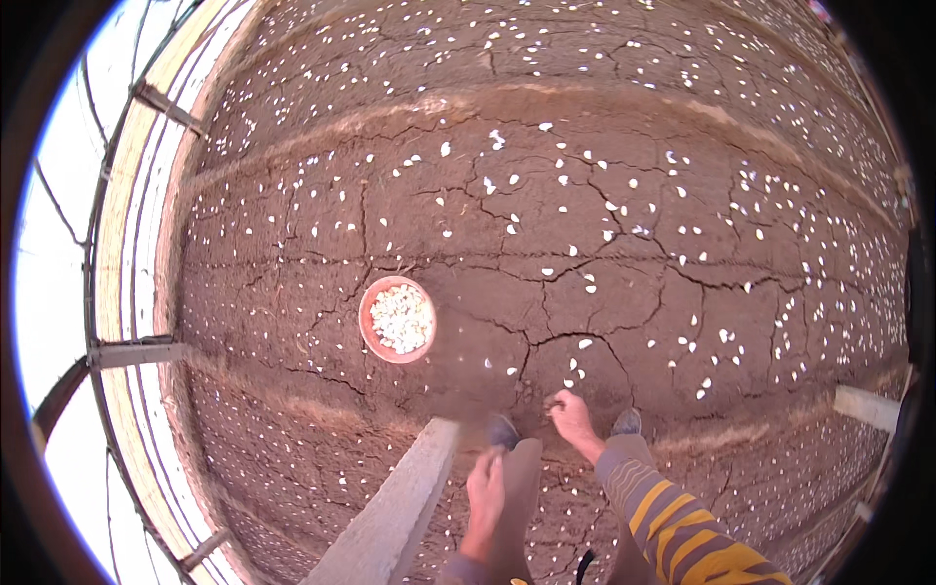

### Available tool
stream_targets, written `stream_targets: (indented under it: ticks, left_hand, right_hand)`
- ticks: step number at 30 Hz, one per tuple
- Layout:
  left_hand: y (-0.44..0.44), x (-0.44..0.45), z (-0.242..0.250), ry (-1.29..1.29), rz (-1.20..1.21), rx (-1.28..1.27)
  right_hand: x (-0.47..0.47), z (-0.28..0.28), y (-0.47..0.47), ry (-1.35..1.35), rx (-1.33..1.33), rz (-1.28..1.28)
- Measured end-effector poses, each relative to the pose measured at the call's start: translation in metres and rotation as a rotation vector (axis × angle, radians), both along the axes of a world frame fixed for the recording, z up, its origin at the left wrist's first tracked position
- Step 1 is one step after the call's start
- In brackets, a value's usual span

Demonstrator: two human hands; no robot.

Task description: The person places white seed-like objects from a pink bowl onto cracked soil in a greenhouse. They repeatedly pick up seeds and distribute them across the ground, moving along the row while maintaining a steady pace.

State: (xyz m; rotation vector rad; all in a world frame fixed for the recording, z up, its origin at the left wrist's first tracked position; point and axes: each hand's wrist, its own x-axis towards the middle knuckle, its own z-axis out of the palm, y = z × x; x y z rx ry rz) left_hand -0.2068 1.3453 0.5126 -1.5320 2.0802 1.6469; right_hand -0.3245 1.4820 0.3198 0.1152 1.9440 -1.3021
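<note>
My left hand (486,491) is at the bottom centre, by my left knee, its fingers curled; whether it holds anything cannot be told. My right hand (569,417) reaches low over the cracked soil bed (468,292), between my two feet, with its fingers bent together at something small and brownish that is too blurred to name. Just beyond it, small white pieces (573,363), which look like mushrooms or cloves, lie on the soil. A round reddish bowl (368,333) filled with similar whitish pieces stands on the bed, ahead and to the left of my hands.
A pale concrete post (387,504) rises beside my left leg. My shoes (627,422) stand at the bed's near edge. Low soil ridges (329,139) run across, with more white pieces scattered beyond. At the left are wooden boards (121,256) and a short beam (139,355); another post (866,408) stands right.
</note>
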Motion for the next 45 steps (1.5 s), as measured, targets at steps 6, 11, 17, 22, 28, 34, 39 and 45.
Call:
stream_targets:
  ticks: [6, 11, 17, 22, 28, 34, 39, 45]
  left_hand:
    - [-0.066, 0.049, -0.293, -0.189, 0.131, 0.026]
    - [-0.114, 0.066, -0.396, -0.347, -0.015, -0.079]
    - [-0.187, -0.008, -0.447, -0.3, -0.355, -0.409]
    - [-0.193, -0.026, -0.474, -0.329, -0.595, -0.364]
    - [-0.134, -0.013, -0.498, -0.367, -0.491, -0.448]
    - [-0.102, -0.019, -0.505, -0.236, -0.368, -0.502]
    - [-0.104, -0.001, -0.514, -0.217, -0.225, -0.512]
    - [-0.102, -0.005, -0.516, -0.207, -0.186, -0.44]
  right_hand:
    - [-0.074, -0.16, -0.005, 0.441, 0.265, 0.163]
    - [-0.184, -0.267, -0.063, 0.786, 0.29, 0.32]
    - [-0.262, -0.319, -0.117, 1.004, 0.498, 0.574]
    - [-0.278, -0.337, -0.123, 0.92, 0.547, 0.714]
    - [-0.278, -0.344, -0.137, 0.884, 0.233, 0.486]
    - [-0.279, -0.359, -0.207, 0.981, 0.063, 0.356]
    - [-0.278, -0.373, -0.253, 1.054, 0.152, 0.424]
    - [-0.282, -0.383, -0.274, 1.257, 0.295, 0.652]
